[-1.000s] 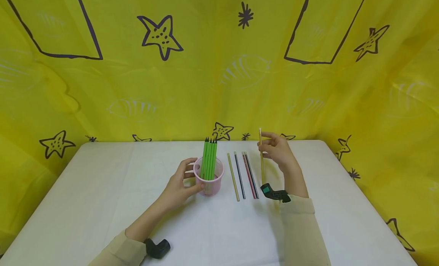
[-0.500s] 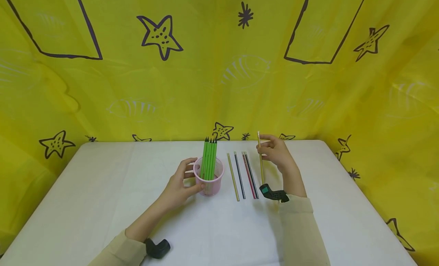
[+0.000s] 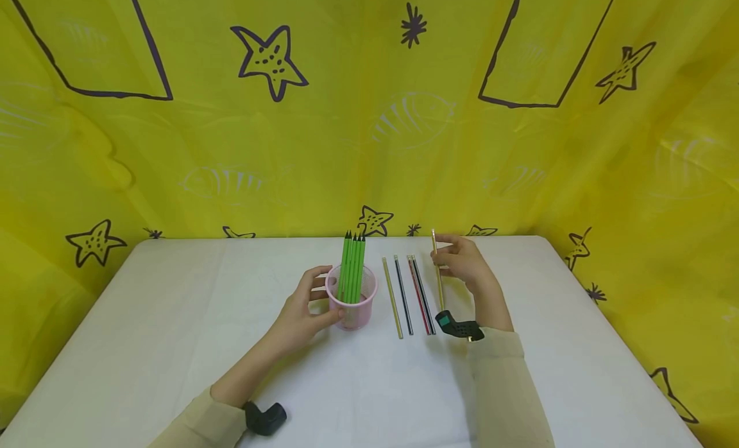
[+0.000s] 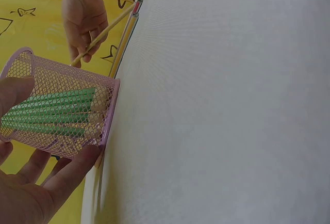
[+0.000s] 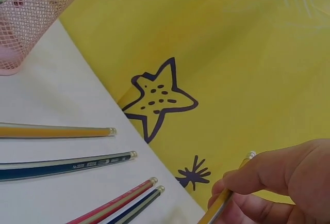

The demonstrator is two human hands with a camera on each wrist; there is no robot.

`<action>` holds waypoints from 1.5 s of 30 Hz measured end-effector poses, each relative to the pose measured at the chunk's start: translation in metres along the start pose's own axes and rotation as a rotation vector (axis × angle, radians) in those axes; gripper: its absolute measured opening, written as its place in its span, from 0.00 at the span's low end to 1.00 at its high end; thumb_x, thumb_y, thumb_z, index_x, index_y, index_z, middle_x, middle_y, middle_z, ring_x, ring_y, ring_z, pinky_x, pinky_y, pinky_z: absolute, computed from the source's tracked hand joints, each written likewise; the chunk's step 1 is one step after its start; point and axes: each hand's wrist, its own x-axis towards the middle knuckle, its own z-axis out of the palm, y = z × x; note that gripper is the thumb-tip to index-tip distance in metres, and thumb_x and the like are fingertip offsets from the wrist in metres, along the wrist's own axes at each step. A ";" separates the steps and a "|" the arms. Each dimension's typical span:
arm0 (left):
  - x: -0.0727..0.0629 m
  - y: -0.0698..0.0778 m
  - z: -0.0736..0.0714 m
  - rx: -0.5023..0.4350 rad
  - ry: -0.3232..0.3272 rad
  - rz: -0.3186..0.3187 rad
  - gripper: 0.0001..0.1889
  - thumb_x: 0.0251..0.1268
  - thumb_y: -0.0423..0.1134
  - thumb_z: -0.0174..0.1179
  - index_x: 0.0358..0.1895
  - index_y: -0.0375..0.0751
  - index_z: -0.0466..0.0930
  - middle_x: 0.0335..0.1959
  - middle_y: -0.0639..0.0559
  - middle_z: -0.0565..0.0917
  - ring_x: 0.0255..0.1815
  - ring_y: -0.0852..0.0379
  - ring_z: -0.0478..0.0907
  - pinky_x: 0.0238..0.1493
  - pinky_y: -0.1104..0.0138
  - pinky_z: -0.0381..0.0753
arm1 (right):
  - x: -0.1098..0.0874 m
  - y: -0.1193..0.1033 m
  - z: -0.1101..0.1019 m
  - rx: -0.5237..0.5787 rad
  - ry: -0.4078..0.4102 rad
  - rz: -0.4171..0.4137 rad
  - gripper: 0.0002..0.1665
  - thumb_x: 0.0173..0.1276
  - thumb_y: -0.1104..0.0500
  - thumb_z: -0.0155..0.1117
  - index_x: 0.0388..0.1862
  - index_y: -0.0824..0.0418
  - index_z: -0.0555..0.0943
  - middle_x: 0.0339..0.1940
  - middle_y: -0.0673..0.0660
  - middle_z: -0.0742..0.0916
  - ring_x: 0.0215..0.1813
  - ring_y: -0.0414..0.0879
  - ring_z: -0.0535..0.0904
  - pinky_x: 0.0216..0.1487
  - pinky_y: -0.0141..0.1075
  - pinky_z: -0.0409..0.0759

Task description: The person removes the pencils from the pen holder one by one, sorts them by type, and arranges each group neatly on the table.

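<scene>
A pink mesh pencil cup (image 3: 359,318) stands on the table, and my left hand (image 3: 303,312) grips its side, thumb at the front and fingers behind. Several green pencils (image 3: 353,268) with dark tips pointing up lean inside it. To the right, my right hand (image 3: 469,265) pinches a yellow pencil (image 3: 439,284) close to its far end. That pencil slants down toward me, its near end meeting the wrist camera in the head view. Between the cup and this hand lie another yellow pencil (image 3: 392,298), a dark blue pencil (image 5: 67,167), a red pencil (image 5: 113,203) and a dark pencil (image 5: 138,206).
A white cloth covers the table (image 3: 173,307). Behind it hangs a yellow curtain (image 3: 323,159) printed with stars and fish, meeting the table's far edge. Each wrist carries a black camera, the left camera (image 3: 265,418) near the front and the right camera (image 3: 458,325) beside the pencils.
My right hand has shifted slightly left and lower, and the far end of the yellow pencil has dropped with it. The left hand, the cup and the lying pencils look unmoved.
</scene>
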 end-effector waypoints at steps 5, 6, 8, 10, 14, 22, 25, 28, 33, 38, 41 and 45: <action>0.000 0.000 0.000 0.007 0.001 0.005 0.42 0.59 0.34 0.71 0.74 0.51 0.57 0.66 0.41 0.73 0.64 0.39 0.75 0.56 0.52 0.83 | 0.002 0.003 0.001 -0.011 0.001 0.002 0.32 0.71 0.67 0.59 0.73 0.67 0.66 0.52 0.71 0.83 0.45 0.51 0.82 0.44 0.38 0.87; 0.000 0.000 0.000 0.008 0.001 0.004 0.42 0.59 0.34 0.71 0.74 0.51 0.57 0.66 0.41 0.73 0.64 0.39 0.75 0.56 0.52 0.83 | 0.002 0.003 0.002 -0.011 0.002 0.004 0.32 0.71 0.67 0.59 0.73 0.66 0.66 0.53 0.71 0.83 0.45 0.51 0.82 0.44 0.37 0.87; 0.000 0.000 0.000 0.006 0.001 0.004 0.42 0.59 0.34 0.71 0.74 0.51 0.57 0.66 0.41 0.73 0.64 0.39 0.75 0.56 0.52 0.83 | 0.002 0.004 0.003 -0.016 0.006 0.011 0.32 0.71 0.67 0.60 0.73 0.66 0.66 0.53 0.71 0.83 0.45 0.52 0.83 0.44 0.38 0.87; 0.000 0.000 0.000 0.005 0.000 0.005 0.42 0.59 0.34 0.71 0.74 0.50 0.57 0.66 0.41 0.73 0.64 0.39 0.75 0.56 0.52 0.83 | 0.003 0.005 0.003 -0.021 0.010 0.022 0.32 0.71 0.67 0.60 0.73 0.65 0.66 0.53 0.71 0.83 0.46 0.52 0.83 0.44 0.38 0.87; 0.000 0.000 0.000 -0.001 -0.001 0.004 0.43 0.59 0.34 0.71 0.74 0.50 0.56 0.66 0.41 0.73 0.64 0.39 0.75 0.56 0.52 0.83 | 0.004 0.007 0.004 -0.029 0.015 0.039 0.32 0.71 0.67 0.60 0.73 0.64 0.66 0.54 0.71 0.83 0.46 0.52 0.83 0.44 0.38 0.87; 0.000 0.003 0.000 0.001 0.000 -0.004 0.43 0.59 0.34 0.71 0.75 0.50 0.56 0.66 0.41 0.73 0.64 0.39 0.75 0.56 0.52 0.83 | 0.005 0.007 0.007 -0.026 -0.002 0.066 0.33 0.70 0.69 0.59 0.74 0.66 0.65 0.55 0.72 0.82 0.44 0.51 0.83 0.43 0.35 0.86; 0.000 0.003 0.000 0.002 0.002 -0.009 0.43 0.59 0.34 0.72 0.74 0.50 0.56 0.66 0.41 0.73 0.64 0.39 0.75 0.56 0.52 0.83 | 0.006 0.007 0.009 -0.037 -0.006 0.077 0.33 0.70 0.68 0.60 0.74 0.66 0.65 0.55 0.72 0.82 0.42 0.50 0.82 0.42 0.34 0.86; 0.000 0.002 0.000 0.004 0.002 -0.010 0.43 0.59 0.35 0.72 0.74 0.51 0.56 0.66 0.41 0.73 0.64 0.39 0.75 0.56 0.52 0.83 | 0.006 0.008 0.010 -0.050 -0.011 0.080 0.33 0.70 0.68 0.60 0.73 0.66 0.66 0.53 0.71 0.82 0.39 0.47 0.82 0.40 0.33 0.85; 0.001 0.000 0.000 0.001 0.001 -0.005 0.43 0.59 0.35 0.72 0.74 0.50 0.57 0.66 0.41 0.73 0.64 0.39 0.75 0.56 0.52 0.83 | 0.007 0.010 0.011 -0.066 -0.021 0.081 0.33 0.70 0.68 0.61 0.73 0.66 0.66 0.53 0.71 0.82 0.36 0.44 0.81 0.38 0.33 0.85; 0.001 0.000 0.000 0.002 0.001 -0.005 0.43 0.59 0.35 0.72 0.74 0.50 0.57 0.66 0.41 0.73 0.64 0.39 0.75 0.56 0.52 0.83 | 0.007 0.011 0.010 -0.065 -0.029 0.085 0.34 0.70 0.68 0.60 0.73 0.66 0.66 0.53 0.71 0.82 0.35 0.44 0.81 0.37 0.33 0.85; 0.001 0.000 0.000 0.003 0.000 -0.006 0.43 0.59 0.35 0.72 0.74 0.50 0.56 0.66 0.41 0.73 0.64 0.39 0.75 0.56 0.52 0.83 | 0.007 0.012 0.010 -0.065 -0.031 0.088 0.34 0.70 0.68 0.60 0.74 0.66 0.66 0.53 0.70 0.82 0.35 0.44 0.81 0.37 0.33 0.85; 0.001 0.000 0.000 -0.001 0.000 -0.007 0.43 0.59 0.34 0.72 0.74 0.50 0.56 0.66 0.40 0.73 0.65 0.39 0.74 0.56 0.52 0.83 | 0.007 0.012 0.011 -0.066 -0.036 0.118 0.33 0.70 0.67 0.61 0.73 0.64 0.67 0.53 0.69 0.83 0.35 0.44 0.80 0.37 0.34 0.84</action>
